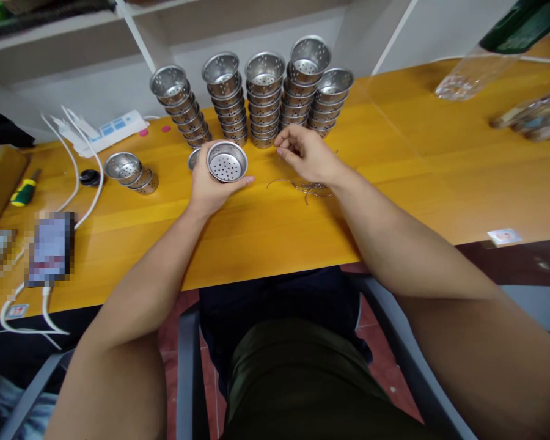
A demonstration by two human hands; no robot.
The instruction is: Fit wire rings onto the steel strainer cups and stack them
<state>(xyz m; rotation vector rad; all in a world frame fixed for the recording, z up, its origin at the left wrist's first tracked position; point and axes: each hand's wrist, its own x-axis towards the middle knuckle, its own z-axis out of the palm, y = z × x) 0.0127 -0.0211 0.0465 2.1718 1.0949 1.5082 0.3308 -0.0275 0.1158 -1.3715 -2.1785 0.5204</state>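
Note:
My left hand point(209, 186) is wrapped round a perforated steel strainer cup point(227, 161), holding it just above the yellow table point(394, 159). My right hand point(305, 153) hovers over a small heap of thin wire handles point(305, 186), its fingertips pinched together; whether a wire is between them I cannot make out. Right behind both hands lie several leaning stacks of the same steel cups point(263, 98). Another flat metal piece point(194, 159) peeks out behind my left hand.
A short stack of cups point(131, 171) lies on its side at the left, near a black cap point(90, 177), a screwdriver point(24, 188), a white power strip point(105, 131) with cables and a phone point(50, 247). A clear plastic bottle point(472, 73) lies at the far right.

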